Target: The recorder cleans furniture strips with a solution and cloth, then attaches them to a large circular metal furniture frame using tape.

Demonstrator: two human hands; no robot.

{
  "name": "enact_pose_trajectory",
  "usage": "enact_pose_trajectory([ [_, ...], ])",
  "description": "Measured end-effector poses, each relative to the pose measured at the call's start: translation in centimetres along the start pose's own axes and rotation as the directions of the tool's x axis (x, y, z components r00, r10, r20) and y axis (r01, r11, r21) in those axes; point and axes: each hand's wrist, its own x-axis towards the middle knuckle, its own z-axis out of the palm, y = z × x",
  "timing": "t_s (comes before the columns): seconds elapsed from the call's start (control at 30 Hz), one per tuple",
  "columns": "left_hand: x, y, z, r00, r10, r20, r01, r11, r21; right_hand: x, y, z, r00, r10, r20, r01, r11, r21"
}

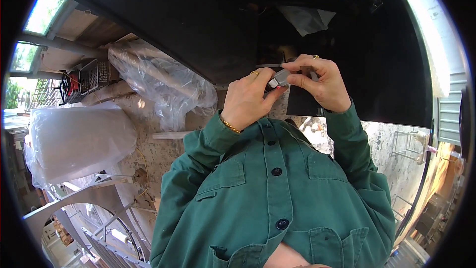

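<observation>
Fingertips of one left hand and one right hand are being clamped on one small grey piece; two rings and one bracelet are being worn.

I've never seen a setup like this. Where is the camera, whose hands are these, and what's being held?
There is no machine: these are the bare hands of the person wearing the camera. The single picture comes from a wide fisheye camera on the head, looking down, so straight edges bend and the green shirt fills the bottom. The left hand and right hand together hold a small grey part. Beyond them is a black panel, with a plastic scrap showing against it. To the left are plastic sheeting and a wrapped bundle.
</observation>
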Motion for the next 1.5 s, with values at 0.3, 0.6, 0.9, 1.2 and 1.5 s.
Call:
enact_pose_trajectory([
  [0.3,1.0,0.3,0.0,0.988,0.029,0.149,-0.034,0.999,0.030,-0.6,1.8,-0.4,0.980,0.173,0.100,-0.190,0.962,0.198],
  [0.6,9.2,-3.6,6.0,0.942,-0.144,0.305,0.254,0.897,-0.362,-5.4,-5.0,-2.2,0.866,-0.160,-0.475,0.012,0.954,-0.299],
  [0.9,25.0,-4.3,7.3,0.930,-0.322,-0.179,0.227,0.884,-0.410,-17.3,-8.0,-9.0,0.314,-0.397,-0.863,0.204,0.915,-0.347],
  [1.2,9.9,-5.6,5.6,0.991,-0.072,0.112,0.130,0.712,-0.690,-15.8,-0.8,-10.2,0.420,-0.059,-0.906,0.268,0.962,0.062],
  [1.5,0.5,-11.0,-1.1,0.905,-0.419,0.069,0.337,0.610,-0.717,-5.5,-4.0,-4.3,0.919,-0.232,-0.320,0.184,0.967,-0.174],
])
